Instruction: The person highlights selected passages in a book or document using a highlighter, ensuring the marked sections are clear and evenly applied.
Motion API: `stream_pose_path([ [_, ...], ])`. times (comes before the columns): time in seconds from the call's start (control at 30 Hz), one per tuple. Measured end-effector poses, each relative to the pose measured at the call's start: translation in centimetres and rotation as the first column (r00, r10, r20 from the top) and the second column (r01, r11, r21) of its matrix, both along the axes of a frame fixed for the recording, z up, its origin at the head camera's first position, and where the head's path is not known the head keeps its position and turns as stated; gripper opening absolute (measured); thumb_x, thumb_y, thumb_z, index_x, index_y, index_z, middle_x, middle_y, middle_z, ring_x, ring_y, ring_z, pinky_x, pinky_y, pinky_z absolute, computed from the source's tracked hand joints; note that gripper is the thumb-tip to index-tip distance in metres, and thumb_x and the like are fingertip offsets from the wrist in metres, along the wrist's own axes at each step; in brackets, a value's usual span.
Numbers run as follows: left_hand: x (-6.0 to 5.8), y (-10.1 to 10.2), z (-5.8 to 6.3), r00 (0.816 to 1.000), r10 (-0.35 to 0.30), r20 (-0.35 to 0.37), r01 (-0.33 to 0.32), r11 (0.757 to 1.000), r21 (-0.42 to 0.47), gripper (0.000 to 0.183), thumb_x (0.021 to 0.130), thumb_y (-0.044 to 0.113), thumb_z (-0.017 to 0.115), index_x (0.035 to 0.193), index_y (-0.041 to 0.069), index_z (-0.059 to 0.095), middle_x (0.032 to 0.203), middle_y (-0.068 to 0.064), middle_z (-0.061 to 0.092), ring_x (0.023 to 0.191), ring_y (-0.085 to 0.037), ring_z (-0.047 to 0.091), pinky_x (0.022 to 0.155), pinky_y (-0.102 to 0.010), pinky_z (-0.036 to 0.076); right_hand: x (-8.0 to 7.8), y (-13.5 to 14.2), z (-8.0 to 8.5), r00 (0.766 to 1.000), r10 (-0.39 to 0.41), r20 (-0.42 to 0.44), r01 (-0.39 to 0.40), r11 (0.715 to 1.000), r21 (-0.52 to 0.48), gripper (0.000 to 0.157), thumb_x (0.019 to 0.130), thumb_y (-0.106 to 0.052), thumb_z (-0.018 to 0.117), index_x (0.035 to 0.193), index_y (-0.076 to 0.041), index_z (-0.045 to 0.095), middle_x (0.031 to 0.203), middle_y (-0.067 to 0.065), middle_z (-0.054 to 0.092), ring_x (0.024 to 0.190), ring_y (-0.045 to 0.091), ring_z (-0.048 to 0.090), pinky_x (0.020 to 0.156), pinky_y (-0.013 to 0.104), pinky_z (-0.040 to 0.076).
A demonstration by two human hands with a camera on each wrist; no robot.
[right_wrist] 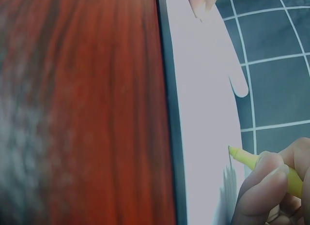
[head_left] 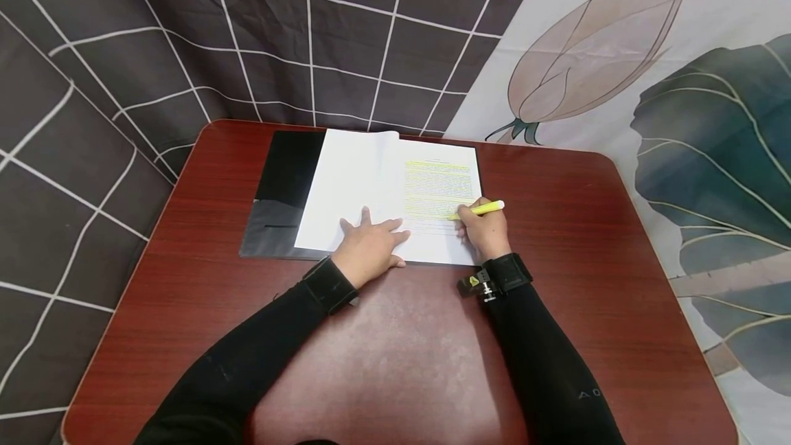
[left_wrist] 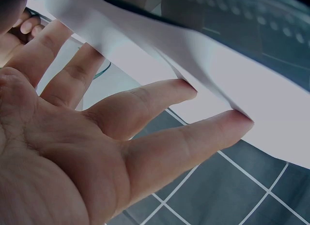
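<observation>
A yellow highlighter point(head_left: 488, 207) is pinched in my right hand point(head_left: 486, 233), its tip at the printed page point(head_left: 432, 239) on the right side of the open papers. Many of the text lines above the tip carry yellow marking. In the right wrist view the highlighter point(right_wrist: 244, 157) points at the page surface point(right_wrist: 203, 113), thumb and fingers curled round it. My left hand point(head_left: 366, 247) lies spread over the lower part of the blank left page point(head_left: 349, 177). From the left wrist view, the fingertips of my left hand point(left_wrist: 97, 123) press on the white paper point(left_wrist: 208, 60).
Beneath the papers is a dark folder point(head_left: 290, 163), its cover spread to the left with a clear pocket at the bottom. It lies on a reddish-brown wooden table point(head_left: 556, 211). A dark grid-patterned cloth point(head_left: 346, 33) hangs behind, beside a white cloth with leaf drawings point(head_left: 593, 47).
</observation>
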State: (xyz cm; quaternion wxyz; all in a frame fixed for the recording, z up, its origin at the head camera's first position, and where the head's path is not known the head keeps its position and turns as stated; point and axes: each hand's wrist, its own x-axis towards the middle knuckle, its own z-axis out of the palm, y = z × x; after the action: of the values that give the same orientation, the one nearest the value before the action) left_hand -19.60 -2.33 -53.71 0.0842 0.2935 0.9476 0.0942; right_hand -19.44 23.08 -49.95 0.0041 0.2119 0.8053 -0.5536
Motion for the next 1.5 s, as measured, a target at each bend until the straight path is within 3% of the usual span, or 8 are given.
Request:
stream_pose_path([
  [1.5,0.1,0.0,0.3,1.0,-0.002,0.021,0.001,1.0,0.024,0.066,0.099,0.058,0.083,0.16,0.037,0.067,0.174,0.003,0.058,0.16,-0.07,0.039,0.109,-0.099,0.038,0.5,2.6,0.2,0.997,-0.071,0.01,0.071,0.996,-0.058,0.022,0.109,-0.013,0.065,0.091,-0.01,0.052,0.066,-0.004,0.067,0.052,0.003,0.061,0.05,0.018,0.053],
])
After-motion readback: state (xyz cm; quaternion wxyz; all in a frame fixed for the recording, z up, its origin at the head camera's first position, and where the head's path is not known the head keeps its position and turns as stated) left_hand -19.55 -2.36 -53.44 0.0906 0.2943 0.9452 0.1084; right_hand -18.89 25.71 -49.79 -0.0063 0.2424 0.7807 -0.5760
